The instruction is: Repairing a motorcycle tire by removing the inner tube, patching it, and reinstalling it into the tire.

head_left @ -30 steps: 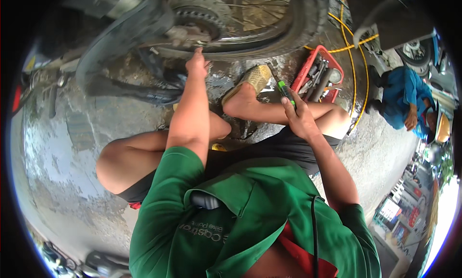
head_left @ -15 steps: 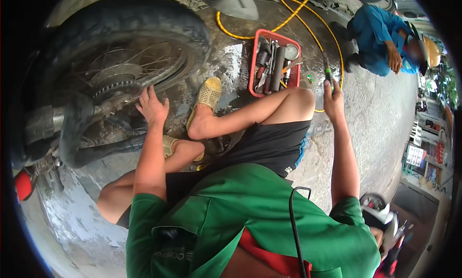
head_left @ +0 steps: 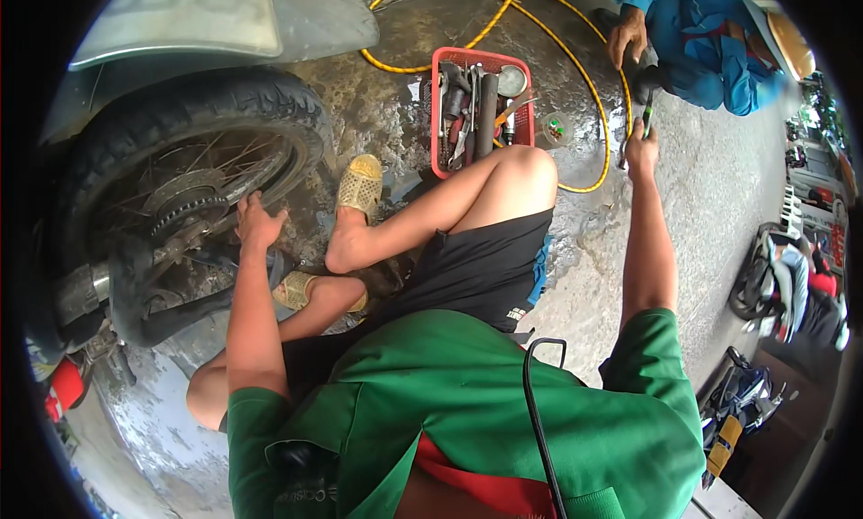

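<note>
My left hand point(head_left: 256, 224) rests with fingers spread on the spokes and rim of a motorcycle's rear wheel point(head_left: 189, 173), close to the sprocket and chain. Out to the right, my right hand point(head_left: 641, 150) is stretched forward and holds a slim dark hand tool point(head_left: 645, 122) above the wet ground. I sit on the ground in a green shirt and black shorts with knees bent, wearing yellow sandals. A red tool tray point(head_left: 479, 110) full of wrenches and other tools lies beyond my right knee, between my two hands.
A yellow hose point(head_left: 575, 65) loops over the wet concrete around the tray. Another person in blue point(head_left: 701, 43) crouches at the top right, a hand near the hose. Parked motorcycles point(head_left: 773, 285) stand at the right edge. A grey mudguard point(head_left: 207, 20) covers the tyre.
My view has swung down and left. The right hand has reached out past the red tray toward the hose with the tool. The left hand stays on the wheel.
</note>
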A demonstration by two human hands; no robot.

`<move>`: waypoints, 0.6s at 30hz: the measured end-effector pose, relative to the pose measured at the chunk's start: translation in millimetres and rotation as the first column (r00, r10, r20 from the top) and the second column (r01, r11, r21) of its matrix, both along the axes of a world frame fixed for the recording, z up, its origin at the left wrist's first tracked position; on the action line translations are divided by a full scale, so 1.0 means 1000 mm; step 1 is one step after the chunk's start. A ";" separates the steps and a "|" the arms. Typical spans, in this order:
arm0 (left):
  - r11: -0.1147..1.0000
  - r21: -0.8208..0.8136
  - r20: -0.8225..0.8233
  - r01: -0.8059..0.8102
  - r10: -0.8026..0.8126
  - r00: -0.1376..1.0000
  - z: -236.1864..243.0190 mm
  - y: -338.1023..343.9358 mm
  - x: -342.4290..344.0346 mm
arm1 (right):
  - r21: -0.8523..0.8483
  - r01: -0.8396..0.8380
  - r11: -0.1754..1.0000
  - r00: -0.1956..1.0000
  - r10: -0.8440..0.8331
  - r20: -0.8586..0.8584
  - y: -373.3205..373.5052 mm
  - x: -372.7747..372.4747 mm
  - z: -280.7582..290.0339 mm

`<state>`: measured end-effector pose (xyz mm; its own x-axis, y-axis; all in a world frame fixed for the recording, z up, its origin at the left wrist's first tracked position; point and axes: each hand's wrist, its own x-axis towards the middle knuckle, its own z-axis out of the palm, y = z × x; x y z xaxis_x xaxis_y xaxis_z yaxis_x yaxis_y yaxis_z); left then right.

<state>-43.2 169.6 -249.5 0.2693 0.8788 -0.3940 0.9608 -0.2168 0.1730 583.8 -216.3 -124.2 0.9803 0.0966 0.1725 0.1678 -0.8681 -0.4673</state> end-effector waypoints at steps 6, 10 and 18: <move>0.996 -0.030 0.067 0.081 -0.079 0.995 -0.011 0.012 -0.013 | -0.105 -0.037 0.994 0.999 0.039 0.014 0.017 0.018 0.034; 0.991 0.006 0.143 0.132 -0.132 0.981 -0.018 0.018 -0.020 | -0.151 -0.071 0.986 0.997 0.065 -0.046 0.024 0.023 0.046; 0.992 -0.050 0.145 0.118 -0.110 0.983 -0.005 0.014 -0.019 | -0.164 -0.132 0.978 0.990 0.139 0.031 0.022 0.052 0.035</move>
